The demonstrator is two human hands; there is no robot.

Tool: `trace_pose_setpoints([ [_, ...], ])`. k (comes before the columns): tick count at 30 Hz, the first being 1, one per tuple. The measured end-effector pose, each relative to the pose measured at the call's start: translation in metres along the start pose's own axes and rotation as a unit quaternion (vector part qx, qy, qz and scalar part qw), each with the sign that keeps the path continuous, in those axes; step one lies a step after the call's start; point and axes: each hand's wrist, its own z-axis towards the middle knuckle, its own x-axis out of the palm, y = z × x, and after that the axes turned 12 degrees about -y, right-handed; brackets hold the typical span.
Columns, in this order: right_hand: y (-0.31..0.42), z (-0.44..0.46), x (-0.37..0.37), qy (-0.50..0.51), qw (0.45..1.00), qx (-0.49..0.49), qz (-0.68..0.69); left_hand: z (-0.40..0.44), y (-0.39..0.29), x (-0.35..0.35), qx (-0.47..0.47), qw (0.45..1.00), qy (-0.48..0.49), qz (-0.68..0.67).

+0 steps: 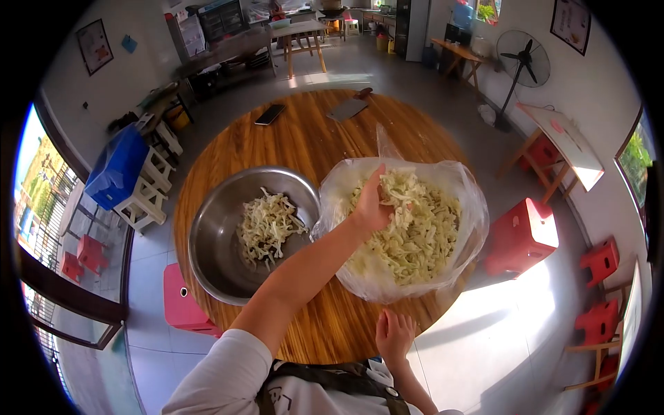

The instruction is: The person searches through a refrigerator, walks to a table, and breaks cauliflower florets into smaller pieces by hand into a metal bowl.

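Observation:
My left hand (374,202) reaches across into a clear plastic bag (330,200) and is closed around a clump of pale shredded cabbage (401,188). More cabbage shreds (422,242) fill the bag under and beside the hand. Left of the bag stands a wide steel bowl (214,221), with a smaller heap of shreds (268,225) at its bottom. My right hand (395,335) rests at the near table edge below the bag. Its fingers look loosely bent and hold nothing that I can see.
The round wooden table (304,142) carries a phone (270,114) and a cleaver (348,108) at its far side. A red stool (183,304) stands near left, and a red box-shaped stool (529,235) at the right. A standing fan (522,62) is farther back.

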Motion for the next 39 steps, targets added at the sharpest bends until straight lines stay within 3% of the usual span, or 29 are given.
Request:
trace_pose_setpoints([
  [1,0.0,0.0,0.001,-0.001,1.0,-0.001,0.0,-0.002,-0.001,0.0,-0.015,1.0,0.016,-0.003],
  [4,-0.003,-0.003,0.004,-0.007,1.0,-0.011,-0.004,-0.02,0.0,0.014,-0.032,0.996,-0.077,0.042],
  [5,-0.003,-0.003,0.004,-0.005,1.0,-0.013,-0.01,-0.005,0.005,0.003,-0.019,0.995,-0.033,0.093],
  [6,-0.002,-0.003,0.003,-0.003,1.0,-0.015,-0.017,0.0,0.008,-0.002,0.023,0.97,-0.023,0.242],
  [8,0.0,-0.002,0.003,-0.002,1.0,-0.016,-0.023,0.002,0.014,-0.006,0.105,0.848,-0.008,0.52],
  [11,0.001,-0.003,0.003,-0.003,1.0,-0.014,-0.023,-0.006,0.029,-0.005,0.38,0.611,0.05,0.692],
  [14,0.001,-0.003,0.004,-0.01,1.0,-0.016,-0.025,-0.007,0.043,0.003,0.466,0.683,0.072,0.558],
  [15,0.001,-0.004,0.003,-0.012,1.0,-0.015,-0.024,-0.036,0.031,0.023,0.396,0.705,0.056,0.585],
  [18,0.002,-0.004,0.004,-0.018,0.999,-0.017,-0.022,-0.035,0.026,0.028,0.237,0.837,0.022,0.493],
  [21,0.0,-0.005,0.006,-0.022,0.999,-0.02,-0.02,-0.006,0.028,0.015,0.211,0.94,0.024,0.266],
  [24,0.001,-0.006,0.006,-0.019,0.999,-0.018,-0.026,-0.03,0.029,0.012,0.426,0.745,0.034,0.512],
  [27,0.002,-0.006,0.007,-0.019,0.999,-0.018,-0.031,-0.025,0.045,-0.009,0.624,0.393,0.222,0.638],
  [30,0.001,-0.008,0.007,-0.008,0.999,-0.01,-0.038,-0.04,0.051,0.013,0.447,0.729,0.109,0.507],
  [32,0.002,-0.009,0.008,-0.01,0.999,-0.012,-0.042,-0.035,0.044,0.02,0.288,0.863,0.031,0.413],
  [34,0.001,-0.008,0.009,-0.026,0.998,-0.031,-0.048,-0.038,0.037,0.023,0.151,0.945,-0.025,0.29],
  [36,0.001,-0.007,0.004,0.006,1.0,0.005,-0.022,-0.047,0.028,0.021,0.049,0.985,-0.057,0.153],
  [39,0.007,0.0,0.001,0.025,0.998,0.045,0.035,-0.073,0.004,0.024,0.042,0.993,-0.02,0.104],
])
